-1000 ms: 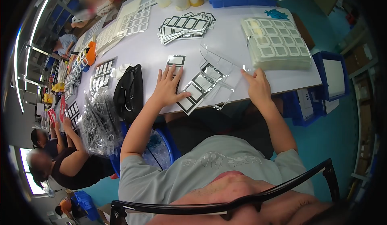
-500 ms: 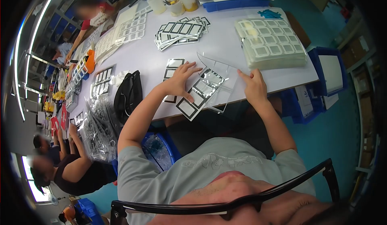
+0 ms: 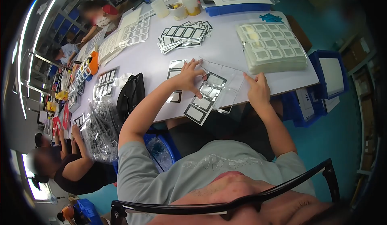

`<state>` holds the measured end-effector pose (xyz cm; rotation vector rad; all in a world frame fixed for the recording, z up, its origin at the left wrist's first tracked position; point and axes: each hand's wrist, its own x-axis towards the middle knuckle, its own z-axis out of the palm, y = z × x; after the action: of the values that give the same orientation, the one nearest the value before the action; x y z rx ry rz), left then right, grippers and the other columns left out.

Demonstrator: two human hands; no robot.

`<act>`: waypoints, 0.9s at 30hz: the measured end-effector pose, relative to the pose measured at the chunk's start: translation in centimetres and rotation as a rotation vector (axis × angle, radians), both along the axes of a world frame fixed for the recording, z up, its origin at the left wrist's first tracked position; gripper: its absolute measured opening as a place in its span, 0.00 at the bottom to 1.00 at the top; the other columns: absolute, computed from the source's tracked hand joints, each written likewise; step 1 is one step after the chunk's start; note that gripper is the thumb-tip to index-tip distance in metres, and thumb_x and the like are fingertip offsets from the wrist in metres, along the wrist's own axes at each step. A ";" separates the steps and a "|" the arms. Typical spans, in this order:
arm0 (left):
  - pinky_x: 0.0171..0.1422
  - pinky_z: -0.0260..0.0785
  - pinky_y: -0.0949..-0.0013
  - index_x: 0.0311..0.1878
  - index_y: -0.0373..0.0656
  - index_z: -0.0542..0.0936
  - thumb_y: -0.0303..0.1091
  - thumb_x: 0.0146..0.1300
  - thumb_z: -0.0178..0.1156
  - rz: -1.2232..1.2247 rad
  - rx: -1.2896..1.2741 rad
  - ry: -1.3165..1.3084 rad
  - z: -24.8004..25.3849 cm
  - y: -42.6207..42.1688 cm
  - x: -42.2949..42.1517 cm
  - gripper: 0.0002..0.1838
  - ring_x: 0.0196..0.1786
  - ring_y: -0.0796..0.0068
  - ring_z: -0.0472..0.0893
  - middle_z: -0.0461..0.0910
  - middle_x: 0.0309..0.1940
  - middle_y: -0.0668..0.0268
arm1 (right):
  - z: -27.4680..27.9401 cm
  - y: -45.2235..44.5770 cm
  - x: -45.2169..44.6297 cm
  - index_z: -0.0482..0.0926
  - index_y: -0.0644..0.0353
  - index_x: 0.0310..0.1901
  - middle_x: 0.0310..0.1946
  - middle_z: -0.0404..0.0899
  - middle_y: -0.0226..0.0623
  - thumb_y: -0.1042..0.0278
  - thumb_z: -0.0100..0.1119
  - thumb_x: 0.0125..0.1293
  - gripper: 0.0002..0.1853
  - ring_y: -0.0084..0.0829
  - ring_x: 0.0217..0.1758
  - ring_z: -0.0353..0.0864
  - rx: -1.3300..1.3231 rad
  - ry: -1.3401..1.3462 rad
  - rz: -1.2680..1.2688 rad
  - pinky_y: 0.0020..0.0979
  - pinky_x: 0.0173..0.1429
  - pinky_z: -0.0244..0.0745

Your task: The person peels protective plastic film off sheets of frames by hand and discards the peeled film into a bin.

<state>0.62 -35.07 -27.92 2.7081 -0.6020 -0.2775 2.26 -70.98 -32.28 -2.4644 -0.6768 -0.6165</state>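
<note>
clear sleeve (image 3: 235,81) | between left grip (image 3: 187,78) and right grip (image 3: 259,92)

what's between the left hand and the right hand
In the head view, a clear plastic sheet and a black-framed strip lie between the left hand and right hand.

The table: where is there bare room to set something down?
Bare table lies between the card pile and the thick stack, and between the black bag and the left card strip, though the left arm crosses there. It is crowded between the left hand and right hand, where clear film lies, and at the far edge, around the cups.
</note>
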 end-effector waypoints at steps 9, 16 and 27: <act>0.88 0.30 0.25 0.62 0.60 0.81 0.66 0.30 0.89 0.010 0.144 -0.014 1.3 -0.8 -0.6 0.51 0.89 0.26 0.36 0.47 0.89 0.45 | 1.5 -2.2 -0.5 0.89 0.46 0.63 0.44 0.70 0.42 0.82 0.60 0.64 0.28 0.46 0.50 0.77 -0.082 0.082 -0.166 0.43 0.49 0.83; 0.88 0.36 0.26 0.83 0.70 0.67 0.67 0.31 0.88 0.031 0.011 -0.125 0.8 -0.3 -1.8 0.70 0.88 0.26 0.41 0.48 0.88 0.46 | 4.7 -5.7 -0.2 0.91 0.48 0.61 0.41 0.68 0.41 0.86 0.58 0.64 0.28 0.45 0.45 0.76 0.075 -0.032 -0.228 0.42 0.48 0.79; 0.89 0.33 0.29 0.77 0.83 0.76 0.66 0.57 0.76 0.032 0.180 -0.163 0.1 1.2 -4.0 0.42 0.89 0.33 0.44 0.54 0.88 0.54 | 11.5 -16.2 3.0 0.75 0.63 0.66 0.39 0.78 0.31 0.78 0.64 0.76 0.19 0.21 0.36 0.85 1.082 0.434 0.121 0.21 0.34 0.76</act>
<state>-3.40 -33.87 -27.84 2.9324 -0.6039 -0.1076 5.23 -87.23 -20.81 -1.4447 -0.2009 -0.2547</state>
